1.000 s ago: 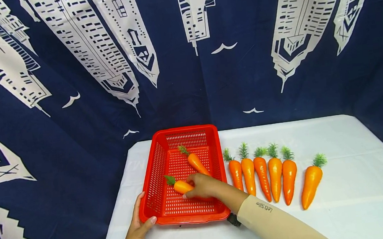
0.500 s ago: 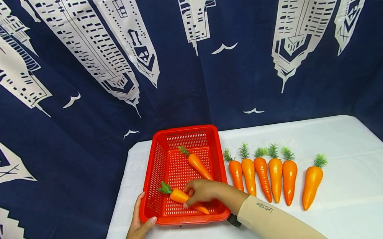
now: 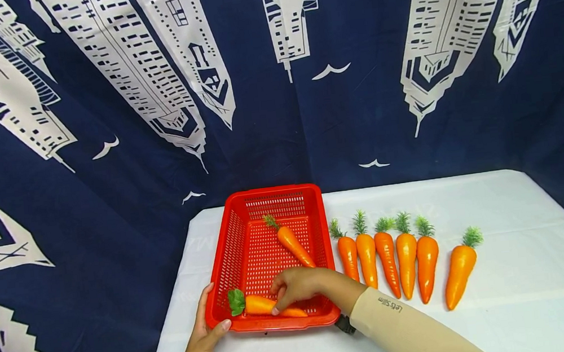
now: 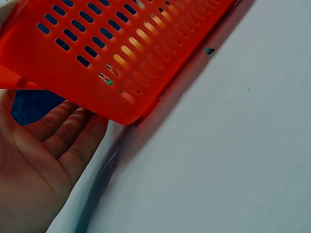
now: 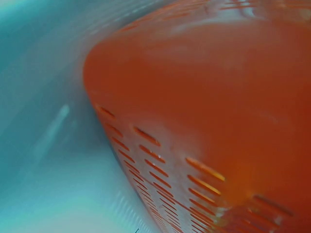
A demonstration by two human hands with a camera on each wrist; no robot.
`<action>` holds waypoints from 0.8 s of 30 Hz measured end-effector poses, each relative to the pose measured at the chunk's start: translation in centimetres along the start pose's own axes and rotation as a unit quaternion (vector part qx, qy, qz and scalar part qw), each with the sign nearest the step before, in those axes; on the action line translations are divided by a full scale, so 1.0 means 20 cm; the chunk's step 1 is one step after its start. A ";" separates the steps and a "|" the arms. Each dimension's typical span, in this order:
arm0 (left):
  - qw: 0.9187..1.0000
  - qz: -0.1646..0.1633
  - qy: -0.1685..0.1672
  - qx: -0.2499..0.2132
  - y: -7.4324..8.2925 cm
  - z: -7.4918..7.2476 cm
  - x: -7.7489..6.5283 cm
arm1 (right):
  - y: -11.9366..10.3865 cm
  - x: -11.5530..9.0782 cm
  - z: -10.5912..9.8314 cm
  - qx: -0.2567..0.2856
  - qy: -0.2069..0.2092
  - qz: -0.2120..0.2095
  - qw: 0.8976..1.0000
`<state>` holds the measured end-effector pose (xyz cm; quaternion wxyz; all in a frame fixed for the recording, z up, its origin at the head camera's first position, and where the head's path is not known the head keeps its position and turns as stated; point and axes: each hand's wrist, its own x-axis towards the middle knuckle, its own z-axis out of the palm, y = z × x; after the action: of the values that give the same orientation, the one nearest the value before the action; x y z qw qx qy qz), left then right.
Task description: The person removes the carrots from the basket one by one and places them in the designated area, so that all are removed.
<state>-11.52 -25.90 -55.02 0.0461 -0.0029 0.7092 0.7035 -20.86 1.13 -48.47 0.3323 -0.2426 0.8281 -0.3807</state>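
A red plastic basket (image 3: 281, 323) with slotted walls stands on the table. My left hand (image 3: 203, 345) grips its near left corner, thumb over the front rim and fingers along the left side; the left wrist view shows those fingers against the basket wall (image 4: 73, 77). Inside, my right hand (image 3: 297, 285) pinches an orange carrot (image 3: 259, 305) with a leafy green top, lying crosswise along the front wall. Behind it, a second carrot (image 3: 293, 244) with a feathery top lies slanted in the basket. The right wrist view holds mostly the basket's outer corner (image 5: 194, 87), and the right hand is hidden there.
To the basket's right, several carrots (image 3: 366, 258) lie in a row on the white table (image 3: 535, 265), tops pointing away. One more carrot (image 3: 460, 275) lies farther right, apart from them. A dark blue curtain (image 3: 259, 150) with white buildings hangs behind.
My right hand has moved the leafy carrot toward the front of the basket and turned it nearly parallel to the front wall. The left hand and the other carrots stay in place.
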 end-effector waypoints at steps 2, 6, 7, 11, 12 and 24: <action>1.000 0.000 0.001 0.002 0.00 0.00 0.00 | 0.00 0.00 0.00 -0.010 -0.006 0.001 1.000; 1.000 0.000 -0.001 -0.001 0.00 0.00 0.00 | 0.00 -0.01 0.00 -0.013 -0.025 -0.002 1.000; 1.000 -0.001 -0.003 -0.002 0.00 0.00 0.00 | 0.00 -0.01 0.00 -0.012 -0.027 -0.003 1.000; 1.000 0.000 -0.007 -0.005 0.00 0.00 0.00 | 0.01 0.00 0.00 0.005 -0.036 -0.006 0.999; 1.000 0.001 -0.007 -0.005 0.00 -0.01 0.00 | 0.01 0.00 0.00 0.008 -0.035 -0.007 0.999; 1.000 0.004 -0.007 -0.003 0.00 -0.01 0.00 | 0.01 0.00 0.00 0.063 -0.050 -0.026 0.996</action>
<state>-11.60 -26.00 -55.05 0.0485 0.0050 0.7068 0.7057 -21.01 1.25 -48.67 0.3778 -0.2613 0.7786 -0.4276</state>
